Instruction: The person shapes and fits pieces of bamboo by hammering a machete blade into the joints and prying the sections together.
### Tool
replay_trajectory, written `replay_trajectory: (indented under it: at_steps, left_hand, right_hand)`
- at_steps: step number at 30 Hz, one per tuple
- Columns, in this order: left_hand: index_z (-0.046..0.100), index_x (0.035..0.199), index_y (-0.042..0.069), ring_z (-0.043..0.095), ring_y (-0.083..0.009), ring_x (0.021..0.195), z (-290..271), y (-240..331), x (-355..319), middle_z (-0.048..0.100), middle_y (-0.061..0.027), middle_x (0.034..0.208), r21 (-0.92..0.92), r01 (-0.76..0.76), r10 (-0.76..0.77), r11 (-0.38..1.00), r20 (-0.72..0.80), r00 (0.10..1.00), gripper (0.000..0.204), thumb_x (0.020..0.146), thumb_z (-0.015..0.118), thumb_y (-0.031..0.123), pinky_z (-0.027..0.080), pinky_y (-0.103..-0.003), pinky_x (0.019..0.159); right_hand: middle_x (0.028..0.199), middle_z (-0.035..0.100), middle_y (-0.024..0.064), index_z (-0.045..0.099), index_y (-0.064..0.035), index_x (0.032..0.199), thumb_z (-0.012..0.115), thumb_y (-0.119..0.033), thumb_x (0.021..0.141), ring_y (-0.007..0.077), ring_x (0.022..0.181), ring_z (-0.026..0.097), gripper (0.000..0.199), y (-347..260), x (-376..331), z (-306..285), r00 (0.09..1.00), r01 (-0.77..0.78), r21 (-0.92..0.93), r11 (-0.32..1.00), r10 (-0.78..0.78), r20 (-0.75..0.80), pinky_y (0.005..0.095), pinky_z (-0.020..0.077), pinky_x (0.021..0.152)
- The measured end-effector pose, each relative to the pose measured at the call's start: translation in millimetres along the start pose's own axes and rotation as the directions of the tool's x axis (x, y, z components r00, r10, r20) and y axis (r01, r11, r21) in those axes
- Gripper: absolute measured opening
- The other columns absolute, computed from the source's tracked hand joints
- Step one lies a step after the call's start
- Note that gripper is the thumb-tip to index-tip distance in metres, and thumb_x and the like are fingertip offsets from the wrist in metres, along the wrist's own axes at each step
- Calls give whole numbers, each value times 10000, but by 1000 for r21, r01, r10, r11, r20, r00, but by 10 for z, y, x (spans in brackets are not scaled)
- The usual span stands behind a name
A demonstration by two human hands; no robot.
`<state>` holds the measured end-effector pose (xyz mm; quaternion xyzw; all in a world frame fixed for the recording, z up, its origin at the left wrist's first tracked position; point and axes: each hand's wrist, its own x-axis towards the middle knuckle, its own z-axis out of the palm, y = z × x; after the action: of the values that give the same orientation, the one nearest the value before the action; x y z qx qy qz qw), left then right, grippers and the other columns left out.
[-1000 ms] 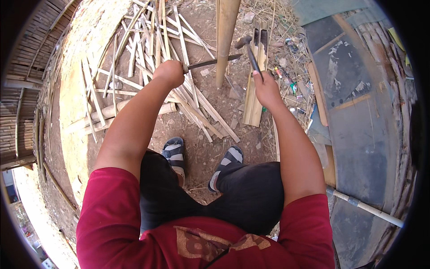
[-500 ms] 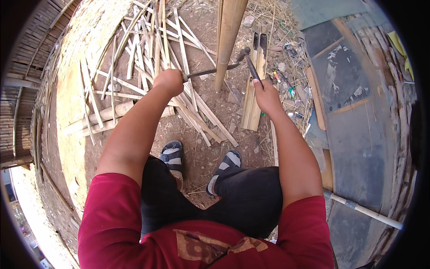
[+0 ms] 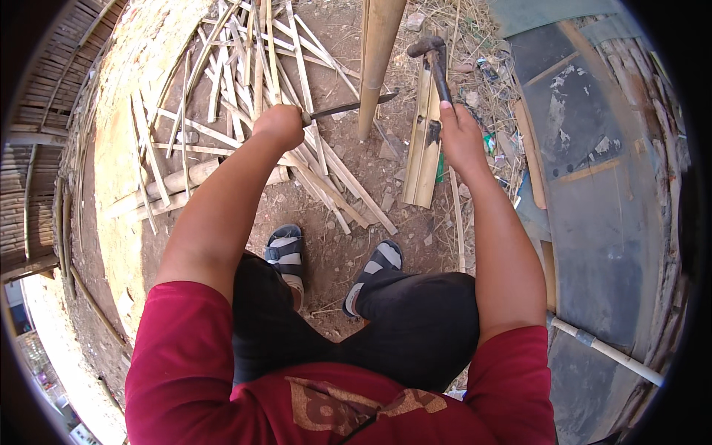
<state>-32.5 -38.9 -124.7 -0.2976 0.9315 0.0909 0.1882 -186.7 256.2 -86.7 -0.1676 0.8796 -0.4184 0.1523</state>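
Note:
My left hand (image 3: 280, 124) grips the handle of a dark-bladed knife (image 3: 352, 107), whose blade lies across the side of an upright bamboo pole (image 3: 377, 52). My right hand (image 3: 460, 133) holds a dark hammer (image 3: 436, 63) by its shaft, its head raised just to the right of the pole, level with the blade's tip. Both arms reach forward from a red shirt.
Split bamboo strips (image 3: 245, 81) lie heaped on the dirt at the left. Two split halves (image 3: 421, 148) lie below the hammer. My sandalled feet (image 3: 285, 252) rest on bare ground. A dark tarp (image 3: 593, 163) and a white pipe (image 3: 608, 352) are at the right.
The hammer has swung up and left, from beside the split halves to above the knife blade. The knife stays against the pole, a little higher.

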Motion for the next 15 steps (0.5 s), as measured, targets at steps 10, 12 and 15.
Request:
replay_trajectory:
  at_steps: [10,12,15]
  left_hand:
    - [738,1100,80,721,-350,1010,127,-44,28,743,-172,1068,-8,15,-15,1000,12,1000,254,898,609,165,578,-466,896]
    - [735,1107,77,721,-351,1010,76,3,15,742,-171,1072,21,-1,1,1000,11,1000,261,900,606,168,578,-466,897]
    - [725,1118,77,721,-352,1011,195,-19,116,739,-170,1086,33,-18,17,999,24,1000,263,915,604,193,577,-467,897]
  right_hand:
    - [811,668,231,615,8,954,475,-459,1066,438,851,678,500,347,190,298,999,7,-72,997,-3,52,496,499,755]
    - [818,669,237,614,3,956,483,-460,1062,436,859,678,493,148,137,193,999,30,-22,999,-31,-40,503,492,751]
    - [812,667,235,621,0,970,485,-463,1060,441,854,676,491,370,35,409,996,68,-147,987,-60,63,511,493,756]
